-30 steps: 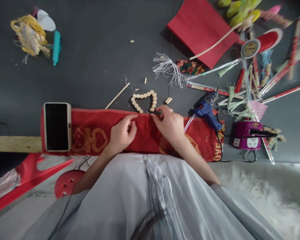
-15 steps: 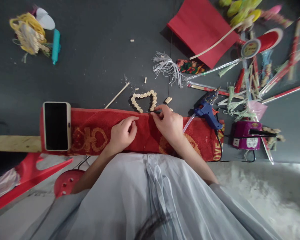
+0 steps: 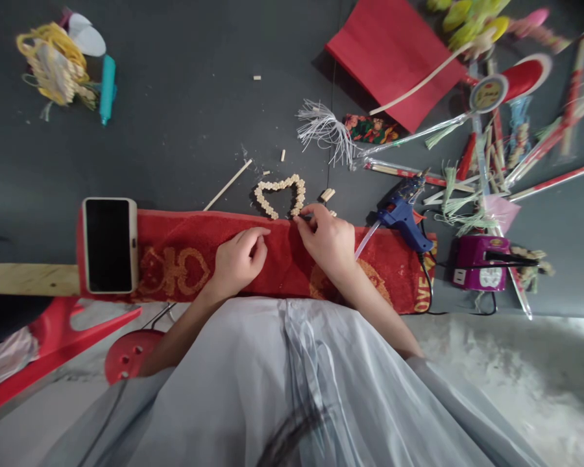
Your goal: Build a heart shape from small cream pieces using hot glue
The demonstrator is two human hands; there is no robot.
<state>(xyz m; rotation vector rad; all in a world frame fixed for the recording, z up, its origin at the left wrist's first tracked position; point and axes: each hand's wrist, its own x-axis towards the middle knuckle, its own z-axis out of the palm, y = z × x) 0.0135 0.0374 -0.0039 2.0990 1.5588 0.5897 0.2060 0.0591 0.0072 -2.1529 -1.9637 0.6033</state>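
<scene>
In the head view, the right hand (image 3: 328, 239)'s thumb and forefinger are curving close together; whether they are pinching anything, I cannot tell. The heart-shaped pale chain (image 3: 300, 192) is lying just beyond their tips. The left hand (image 3: 238, 261) is resting half-curled on the red towel (image 3: 283, 263), a gap showing between thumb and forefinger. Right of the right fingers, a blue glue gun (image 3: 403, 219) is lying.

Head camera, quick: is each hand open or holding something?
Left hand: partly open, loosely curled; nothing shows in it.
Right hand: at the heart outline's lower right end; whether its grip holds anything cannot be told.
</scene>
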